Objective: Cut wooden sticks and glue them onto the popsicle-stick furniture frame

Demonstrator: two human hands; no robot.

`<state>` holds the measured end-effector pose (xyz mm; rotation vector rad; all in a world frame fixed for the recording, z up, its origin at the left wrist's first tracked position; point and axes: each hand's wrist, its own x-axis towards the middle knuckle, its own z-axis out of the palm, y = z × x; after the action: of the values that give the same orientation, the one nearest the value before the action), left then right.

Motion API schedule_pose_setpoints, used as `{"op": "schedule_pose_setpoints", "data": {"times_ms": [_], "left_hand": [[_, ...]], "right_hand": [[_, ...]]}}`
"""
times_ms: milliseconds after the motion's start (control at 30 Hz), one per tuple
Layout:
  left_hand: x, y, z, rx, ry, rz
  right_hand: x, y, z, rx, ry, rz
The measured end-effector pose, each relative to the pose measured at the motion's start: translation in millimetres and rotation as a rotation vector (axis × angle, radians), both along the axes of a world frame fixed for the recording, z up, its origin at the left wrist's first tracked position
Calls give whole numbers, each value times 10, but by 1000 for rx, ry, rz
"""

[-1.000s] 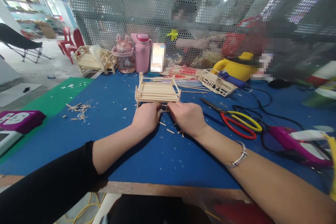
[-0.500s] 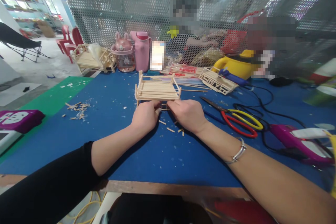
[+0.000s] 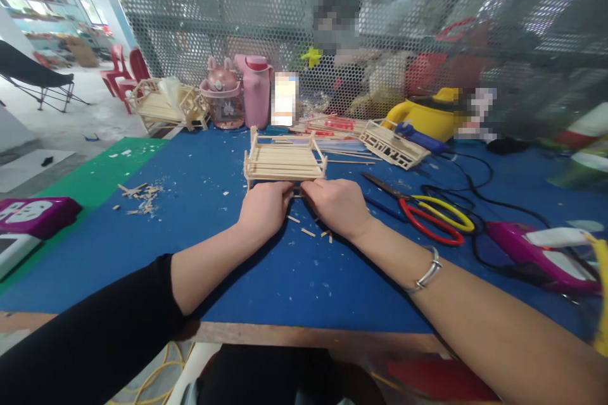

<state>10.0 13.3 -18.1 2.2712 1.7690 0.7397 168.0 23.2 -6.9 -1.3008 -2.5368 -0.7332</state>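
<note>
A small bed-like frame of pale wooden sticks stands on the blue table top. At its near edge, my left hand is closed, its fingertips by the lower front. Across a narrow gap, my right hand is closed too, with its fingers curled under. Between the fingertips a little stick piece shows in part; both hands seem to pinch it, though most of it is hidden. Short stick offcuts lie just in front of the hands.
Red-and-yellow-handled scissors lie to the right, near a black cable and a purple tool. Behind are a pink bottle, a second stick frame and a yellow pot. Wood scraps are at left.
My fingertips have drawn slightly closer together, covering more of the small stick piece. The stick frame stands in nearly the same place.
</note>
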Motion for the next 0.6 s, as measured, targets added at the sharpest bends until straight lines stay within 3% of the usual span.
{"op": "schedule_pose_setpoints", "data": {"times_ms": [333, 467, 600], "left_hand": [[22, 26, 28, -17, 8, 65], [31, 26, 23, -50, -26, 100], [32, 31, -5, -43, -61, 107]], "right_hand": [[16, -11, -16, 2, 53, 32], [99, -45, 3, 38, 288, 61], [188, -64, 54, 47, 564, -1]]}}
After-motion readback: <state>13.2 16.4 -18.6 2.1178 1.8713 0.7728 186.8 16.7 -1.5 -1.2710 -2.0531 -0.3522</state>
